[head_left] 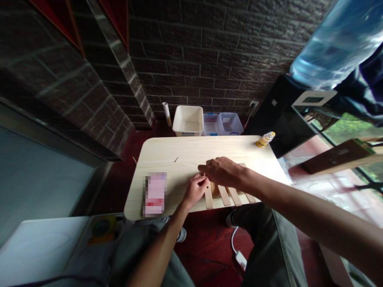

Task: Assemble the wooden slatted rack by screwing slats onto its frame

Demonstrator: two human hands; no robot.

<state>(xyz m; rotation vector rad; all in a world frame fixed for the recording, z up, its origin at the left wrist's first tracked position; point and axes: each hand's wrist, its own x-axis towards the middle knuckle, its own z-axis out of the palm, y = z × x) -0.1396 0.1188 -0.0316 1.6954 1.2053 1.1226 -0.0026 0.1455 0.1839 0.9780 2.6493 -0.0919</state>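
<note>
My left hand (196,189) is at the left end of a row of light wooden slats (224,196) on the pale table. Its thumb and fingertips are pinched together around something too small to make out. Just above it, my right hand (223,170) reaches in from the right with bent, closed fingers, whose grip is hidden beneath the hand. The fingertips of both hands meet near the top of the leftmost slat (208,199). Several slats stretch toward the table's front edge, partly covered by my right hand and forearm.
On the table (158,151) are a thin dark piece (176,160), a blurred pink rectangular item (154,195) and a small yellow-and-clear bottle (265,139). Behind stand a cream bin (188,119) and clear bins (229,122). A water dispenser (278,111) stands right; a white power strip (240,260) lies below.
</note>
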